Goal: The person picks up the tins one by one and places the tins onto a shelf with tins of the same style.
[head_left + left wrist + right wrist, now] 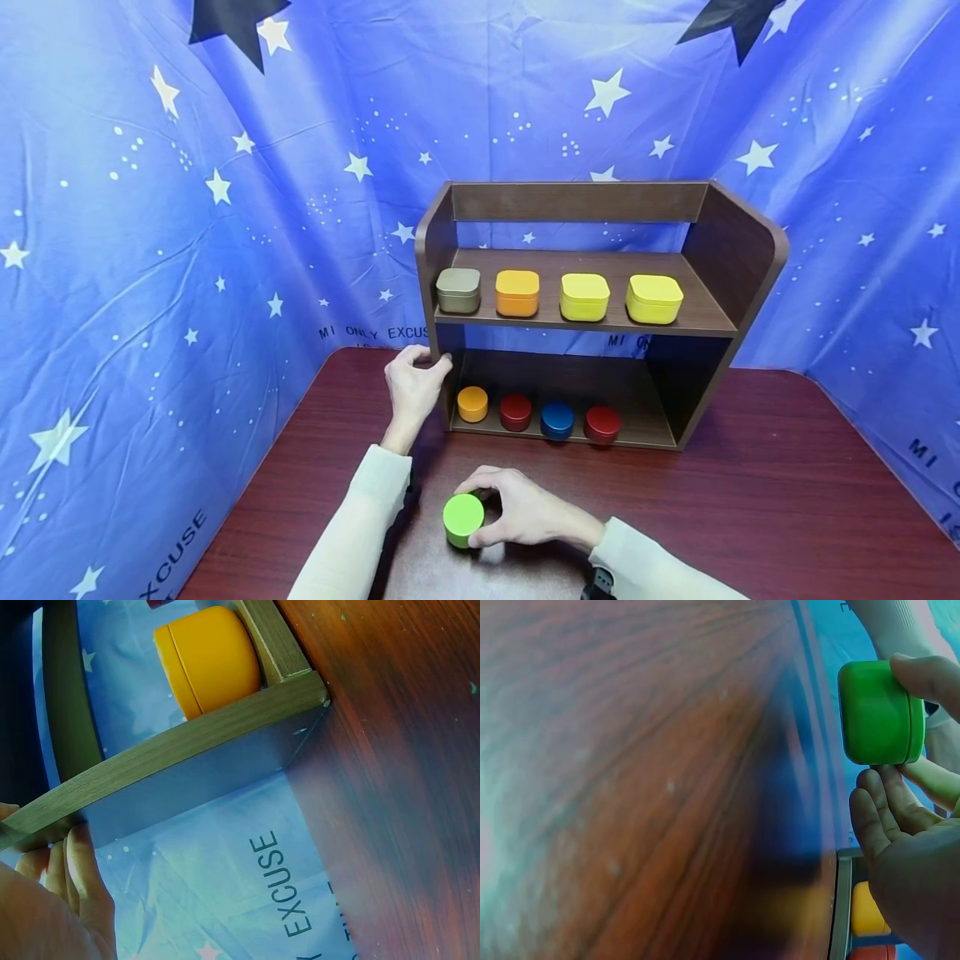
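My right hand [521, 508] holds a small round bright-green tin [462, 518] between thumb and fingers, in front of the shelf over the table. In the right wrist view the green tin [877, 712] is seen from the side, lid seam visible. My left hand [416, 385] grips the front edge of the left side panel of a dark brown two-tier wooden shelf [581, 200]. The left wrist view shows the fingers [82, 862] against the panel's outer face; most of the thumb is hidden there.
On the lower tier stand round tins: an orange one [472, 404], a dark red one [515, 412], a blue one [557, 421] and another red one [602, 425]. The upper tier bears square tins: grey-green [458, 290], orange [517, 293] and two yellow [584, 297]. A starry blue cloth hangs behind the reddish table [810, 483].
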### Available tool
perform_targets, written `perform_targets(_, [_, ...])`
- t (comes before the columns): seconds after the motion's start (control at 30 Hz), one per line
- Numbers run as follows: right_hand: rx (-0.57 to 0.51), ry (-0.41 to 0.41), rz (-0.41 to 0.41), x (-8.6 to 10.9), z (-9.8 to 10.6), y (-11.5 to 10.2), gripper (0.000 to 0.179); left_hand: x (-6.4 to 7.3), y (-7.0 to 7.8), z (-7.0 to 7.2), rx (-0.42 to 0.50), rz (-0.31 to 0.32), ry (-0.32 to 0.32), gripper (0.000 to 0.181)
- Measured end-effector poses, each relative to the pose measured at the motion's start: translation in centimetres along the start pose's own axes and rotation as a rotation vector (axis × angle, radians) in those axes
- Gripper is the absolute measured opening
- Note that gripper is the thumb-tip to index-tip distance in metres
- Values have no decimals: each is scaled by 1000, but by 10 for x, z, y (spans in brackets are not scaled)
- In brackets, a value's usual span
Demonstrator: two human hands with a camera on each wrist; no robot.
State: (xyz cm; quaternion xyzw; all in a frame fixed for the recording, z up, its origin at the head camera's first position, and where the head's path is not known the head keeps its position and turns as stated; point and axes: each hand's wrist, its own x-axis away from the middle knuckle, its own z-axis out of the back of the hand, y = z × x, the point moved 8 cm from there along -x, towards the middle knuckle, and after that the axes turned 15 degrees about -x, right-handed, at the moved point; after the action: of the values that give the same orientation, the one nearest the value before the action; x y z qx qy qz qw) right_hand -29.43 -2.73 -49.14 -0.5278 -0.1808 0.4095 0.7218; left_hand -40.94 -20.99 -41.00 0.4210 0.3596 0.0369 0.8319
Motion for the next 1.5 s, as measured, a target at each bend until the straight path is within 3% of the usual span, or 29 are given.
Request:
perform_targets(0.67, [-19, 102, -46, 21, 39, 12, 46, 0, -3, -3, -4, 18, -13, 12])
perform_targets(1.27, [73, 214, -30, 51, 80, 16, 47, -3, -3, -3, 1, 18, -25, 13])
perform_targets(1.5, [93, 248, -69, 64, 93, 20, 49, 0, -2, -1, -12, 5, -10, 14])
